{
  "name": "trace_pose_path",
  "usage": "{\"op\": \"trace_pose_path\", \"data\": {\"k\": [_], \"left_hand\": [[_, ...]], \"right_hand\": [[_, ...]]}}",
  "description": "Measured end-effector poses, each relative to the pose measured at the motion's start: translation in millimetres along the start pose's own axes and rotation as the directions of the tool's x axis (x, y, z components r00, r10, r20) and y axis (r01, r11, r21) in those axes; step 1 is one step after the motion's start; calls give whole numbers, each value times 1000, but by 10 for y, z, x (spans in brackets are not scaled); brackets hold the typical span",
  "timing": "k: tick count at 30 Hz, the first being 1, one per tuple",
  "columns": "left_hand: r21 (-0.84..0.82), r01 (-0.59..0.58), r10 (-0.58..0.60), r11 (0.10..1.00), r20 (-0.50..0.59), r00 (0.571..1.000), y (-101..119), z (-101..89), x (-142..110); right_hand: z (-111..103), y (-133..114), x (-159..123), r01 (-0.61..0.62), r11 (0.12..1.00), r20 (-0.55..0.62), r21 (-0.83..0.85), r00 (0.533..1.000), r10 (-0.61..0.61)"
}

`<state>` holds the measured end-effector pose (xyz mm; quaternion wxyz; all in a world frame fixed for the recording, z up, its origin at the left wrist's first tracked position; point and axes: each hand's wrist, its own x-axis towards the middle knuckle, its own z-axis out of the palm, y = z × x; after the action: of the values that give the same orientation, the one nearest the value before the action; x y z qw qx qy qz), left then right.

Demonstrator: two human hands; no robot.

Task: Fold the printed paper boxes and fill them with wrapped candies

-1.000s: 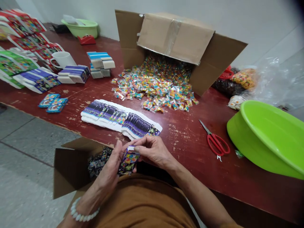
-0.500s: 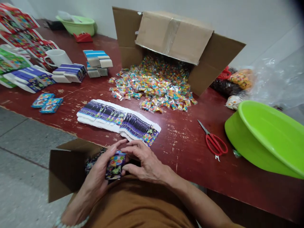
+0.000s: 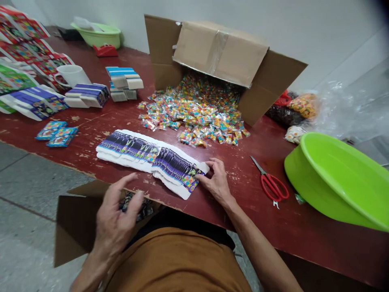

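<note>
My left hand [image 3: 117,215] is empty, thumb and fingers apart, over a cardboard box [image 3: 74,227] below the table edge. Small dark packets [image 3: 141,205] lie inside that box, partly hidden by the hand. With thumb and fingers, my right hand [image 3: 217,182] pinches the flat carton [image 3: 194,178] at the right end of a fanned row. This row of flat purple-and-black printed cartons [image 3: 130,148] overlaps across the table's front part. Behind it, wrapped colourful candies [image 3: 200,113] spill from a large cardboard box [image 3: 221,52] lying on its side.
Red-handled scissors [image 3: 270,182] and a green basin [image 3: 304,170] are on the right. Two blue packets [image 3: 62,136], a white mug [image 3: 73,75], stacked cartons [image 3: 88,95] and a red tape dispenser [image 3: 105,50] occupy the left. Plastic bags [image 3: 331,105] lie behind the basin.
The small printed box held between both hands is gone from them. My left hand has opened over the lower box; my right hand has moved right and up onto the end flat carton.
</note>
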<state>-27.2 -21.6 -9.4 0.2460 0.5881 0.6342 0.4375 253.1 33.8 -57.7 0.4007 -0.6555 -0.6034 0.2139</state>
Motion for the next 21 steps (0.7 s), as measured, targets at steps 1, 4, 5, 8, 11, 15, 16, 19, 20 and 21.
{"op": "trace_pose_path", "data": {"k": [1, 4, 5, 8, 11, 15, 16, 19, 20, 21], "left_hand": [[1, -46, 46, 999, 34, 998, 101, 79, 12], [-232, 124, -39, 965, 342, 939, 356, 253, 56], [-320, 273, -79, 907, 509, 857, 420, 290, 64], [-367, 671, 14, 644, 883, 470, 525, 361, 48], [-324, 810, 103, 488, 943, 315, 514, 395, -15], [-380, 787, 52, 487, 912, 408, 486, 392, -67], [-388, 772, 28, 503, 900, 435, 495, 386, -69], [-418, 736, -70, 533, 845, 530, 539, 371, -60], [-435, 723, -92, 537, 821, 563, 548, 372, -56], [-451, 707, -111, 544, 797, 594, 551, 376, -54]], "right_hand": [[-33, -34, -12, -47, 988, 19, 146, 999, 45], [-192, -237, -65, -205, 813, 218, 545, 971, 98], [-248, -331, -89, -243, 747, 287, 619, 955, 74], [-356, -600, -160, -289, 666, 413, 688, 910, -32], [-343, -743, -213, -299, 661, 469, 689, 878, -92], [-240, -763, -273, -461, 539, 592, 705, 801, -89], [-218, -763, -288, -499, 497, 618, 710, 780, -100], [-170, -778, -333, -503, 431, 597, 750, 794, -113], [-158, -785, -350, -485, 433, 576, 760, 811, -102], [-144, -793, -367, -474, 436, 562, 765, 822, -94]]}}
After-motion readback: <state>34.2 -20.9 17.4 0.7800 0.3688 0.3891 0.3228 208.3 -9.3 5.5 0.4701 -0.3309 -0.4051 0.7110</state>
